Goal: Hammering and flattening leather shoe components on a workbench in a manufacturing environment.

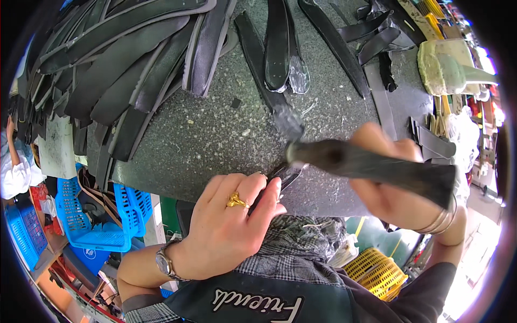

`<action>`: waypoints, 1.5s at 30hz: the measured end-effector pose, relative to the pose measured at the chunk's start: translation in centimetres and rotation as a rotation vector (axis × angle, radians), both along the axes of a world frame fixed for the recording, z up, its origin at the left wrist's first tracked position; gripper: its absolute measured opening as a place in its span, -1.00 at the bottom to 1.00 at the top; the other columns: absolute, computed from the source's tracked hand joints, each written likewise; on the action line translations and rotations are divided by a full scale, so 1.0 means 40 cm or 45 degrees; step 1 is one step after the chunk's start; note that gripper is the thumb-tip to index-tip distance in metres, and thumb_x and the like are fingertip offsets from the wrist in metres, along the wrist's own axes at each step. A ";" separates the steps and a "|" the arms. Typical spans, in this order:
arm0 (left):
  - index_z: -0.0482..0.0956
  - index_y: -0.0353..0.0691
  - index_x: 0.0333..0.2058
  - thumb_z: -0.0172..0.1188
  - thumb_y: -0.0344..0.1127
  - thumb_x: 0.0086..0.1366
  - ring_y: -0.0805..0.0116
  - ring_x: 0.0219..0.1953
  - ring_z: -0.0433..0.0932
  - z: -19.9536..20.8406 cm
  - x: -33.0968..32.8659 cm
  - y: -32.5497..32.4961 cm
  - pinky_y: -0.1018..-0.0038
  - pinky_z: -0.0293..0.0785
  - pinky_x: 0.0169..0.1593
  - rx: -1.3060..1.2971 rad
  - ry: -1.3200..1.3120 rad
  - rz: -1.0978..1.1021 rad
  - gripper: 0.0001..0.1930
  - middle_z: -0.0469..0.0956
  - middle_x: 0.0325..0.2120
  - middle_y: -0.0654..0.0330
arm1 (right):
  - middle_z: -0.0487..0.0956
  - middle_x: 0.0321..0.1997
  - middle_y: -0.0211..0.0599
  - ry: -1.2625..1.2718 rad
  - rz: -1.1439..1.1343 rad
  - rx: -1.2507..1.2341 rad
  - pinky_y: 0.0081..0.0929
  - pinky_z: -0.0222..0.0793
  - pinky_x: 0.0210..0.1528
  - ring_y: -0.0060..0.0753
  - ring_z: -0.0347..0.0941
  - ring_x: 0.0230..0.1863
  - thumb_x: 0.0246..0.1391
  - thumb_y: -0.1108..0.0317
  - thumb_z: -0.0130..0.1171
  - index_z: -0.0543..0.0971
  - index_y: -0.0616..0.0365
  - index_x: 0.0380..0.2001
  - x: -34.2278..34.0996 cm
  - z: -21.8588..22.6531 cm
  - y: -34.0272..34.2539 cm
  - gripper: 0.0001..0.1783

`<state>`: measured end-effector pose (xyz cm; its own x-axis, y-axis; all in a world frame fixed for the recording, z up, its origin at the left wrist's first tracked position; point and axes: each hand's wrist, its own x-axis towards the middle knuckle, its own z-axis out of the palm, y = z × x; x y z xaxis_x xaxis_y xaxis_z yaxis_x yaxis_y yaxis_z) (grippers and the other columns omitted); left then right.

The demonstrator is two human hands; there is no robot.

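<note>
My left hand [231,215], with a gold ring and a wristwatch, is at the near edge of the dark speckled work surface [204,140]. Its thumb and fingertips pinch a narrow black strip [288,176], partly hidden behind them. My right hand [385,185] is closed around a dark hammer [371,164], slightly blurred. The rounded metal face is just above the strip's far end; I cannot tell whether they touch. Beyond it lies a long black strip [256,59], its near end smeared with something whitish. Other black strips [277,48] lie close by.
Many black strips [124,70] are heaped at the far left. A cream pot with crusted glue [441,67] stands at the right edge. Cut scraps [379,46] lie far right. Blue baskets [97,210] stand lower left, a yellow basket [377,272] below right.
</note>
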<state>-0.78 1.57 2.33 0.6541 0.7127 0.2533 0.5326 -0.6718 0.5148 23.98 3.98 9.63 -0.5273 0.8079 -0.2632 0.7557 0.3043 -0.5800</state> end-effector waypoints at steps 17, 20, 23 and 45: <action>0.60 -0.30 -0.26 0.34 -0.55 0.08 0.31 -0.65 0.49 -0.004 0.013 -0.062 0.45 0.40 -0.60 -0.288 -0.238 0.319 -0.78 0.48 -0.64 0.17 | 0.45 -0.48 -0.16 0.073 -0.486 0.085 -0.38 0.33 -0.49 -0.14 0.46 -0.58 -0.07 0.59 0.22 0.50 0.30 -0.35 -0.013 0.038 -0.082 -0.83; 0.59 -0.31 -0.26 0.34 -0.55 0.08 0.31 -0.66 0.49 -0.012 0.016 -0.069 0.45 0.41 -0.60 -0.298 -0.269 0.362 -0.78 0.48 -0.64 0.17 | 0.50 -0.50 -0.19 -0.086 -0.097 0.272 -0.30 0.38 -0.48 -0.08 0.53 -0.52 -0.07 0.46 0.26 0.46 0.21 -0.37 -0.059 0.073 -0.052 -0.81; 0.57 -0.33 -0.26 0.33 -0.56 0.08 0.30 -0.66 0.49 -0.011 0.022 -0.068 0.45 0.40 -0.60 -0.340 -0.322 0.359 -0.78 0.48 -0.64 0.17 | 0.46 -0.55 -0.19 -0.090 0.064 0.063 -0.20 0.37 -0.54 -0.04 0.53 -0.54 -0.06 0.47 0.23 0.42 0.12 -0.32 -0.051 0.014 -0.043 -0.78; 0.69 -0.34 -0.24 0.42 -0.57 -0.18 0.35 -0.47 0.53 0.061 -0.020 -0.029 0.56 0.38 -0.48 0.479 -0.261 0.226 -0.60 0.67 -0.37 0.19 | 0.51 -0.23 -0.46 0.274 -0.618 0.259 -0.89 0.18 -0.29 -0.87 0.29 -0.43 0.18 0.66 0.09 0.29 0.39 0.13 0.069 0.013 -0.175 -0.55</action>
